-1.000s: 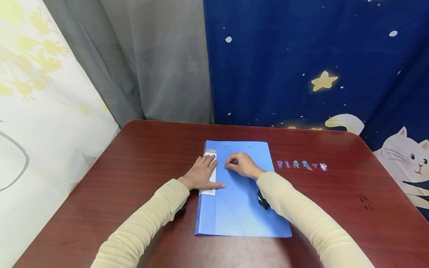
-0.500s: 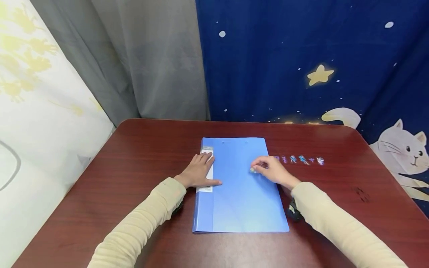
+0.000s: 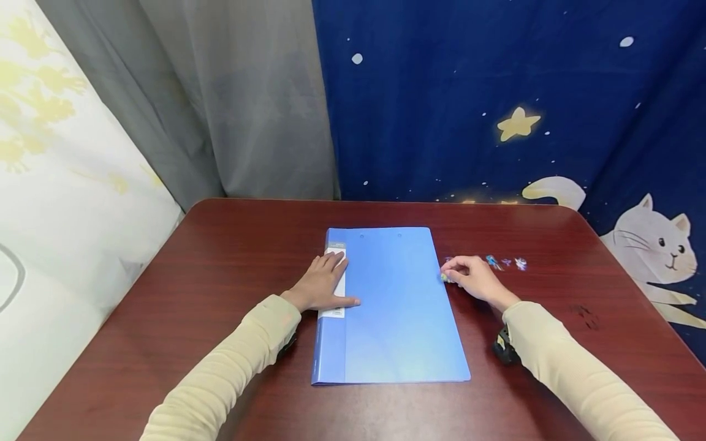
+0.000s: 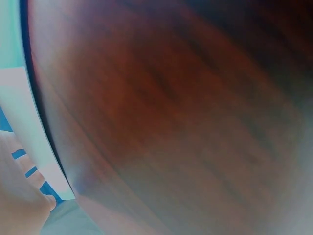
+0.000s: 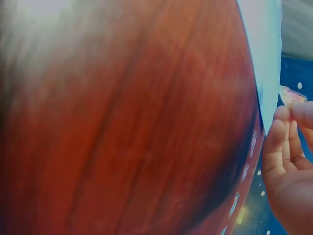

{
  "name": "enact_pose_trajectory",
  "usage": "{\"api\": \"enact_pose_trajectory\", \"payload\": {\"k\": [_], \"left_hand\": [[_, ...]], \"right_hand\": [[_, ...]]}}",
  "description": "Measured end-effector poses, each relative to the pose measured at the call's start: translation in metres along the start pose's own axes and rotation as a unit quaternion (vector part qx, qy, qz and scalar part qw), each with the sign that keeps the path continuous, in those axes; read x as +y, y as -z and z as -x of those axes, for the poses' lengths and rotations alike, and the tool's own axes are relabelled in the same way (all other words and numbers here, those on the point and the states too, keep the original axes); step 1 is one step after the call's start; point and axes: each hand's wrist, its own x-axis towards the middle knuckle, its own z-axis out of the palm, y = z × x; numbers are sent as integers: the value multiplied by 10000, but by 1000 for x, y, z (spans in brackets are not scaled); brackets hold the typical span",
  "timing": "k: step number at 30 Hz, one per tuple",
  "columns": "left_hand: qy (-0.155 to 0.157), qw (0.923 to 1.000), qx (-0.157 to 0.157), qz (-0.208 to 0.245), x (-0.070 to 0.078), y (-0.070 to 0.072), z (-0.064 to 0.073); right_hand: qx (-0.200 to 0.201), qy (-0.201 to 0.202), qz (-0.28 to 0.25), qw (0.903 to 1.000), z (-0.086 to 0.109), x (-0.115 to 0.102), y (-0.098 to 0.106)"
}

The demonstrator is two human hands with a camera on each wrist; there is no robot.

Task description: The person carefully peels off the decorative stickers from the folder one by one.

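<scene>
A blue folder [image 3: 402,324] with a white spine label lies on the table. My left hand [image 3: 317,285] rests flat across its spine, fingers over the label and thumb stretched onto the cover. Just past the folder's right edge, my right hand [image 3: 475,278] pinches a small sticker [image 5: 292,94] between thumb and fingertips. In the right wrist view the sticker looks see-through, with pinkish and yellow print. Beyond the hand, small colourful figure stickers, a blue one [image 3: 493,263] and a white-purple one [image 3: 520,264] among them, lie in a row. The hand covers part of that row.
The dark red wooden table [image 3: 220,257] reaches back to a grey curtain [image 3: 270,122] and a blue starry curtain [image 3: 430,122]. Dark marks [image 3: 587,316] show on the tabletop at the right. White cloth [image 3: 66,245] hangs at the left.
My right hand has moved right from the middle of the folder's cover to beyond its right edge, still pinching the small sticker. My left hand has stayed on the spine.
</scene>
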Motion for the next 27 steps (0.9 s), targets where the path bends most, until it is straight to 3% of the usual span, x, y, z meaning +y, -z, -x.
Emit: {"api": "enact_pose_trajectory", "payload": {"k": [13,21,27], "left_hand": [[-28,10000,65,-30,-2,-4,-2],[-25,10000,76,-13,-2,-3,-1],[-29,10000,55,23,-1,-2,-1]], "right_hand": [[27,-762,338,9965,1,13,10],[101,-620,1049,9925,-1,10,10],[100,-252,1623,9864,-2,6,10]]}}
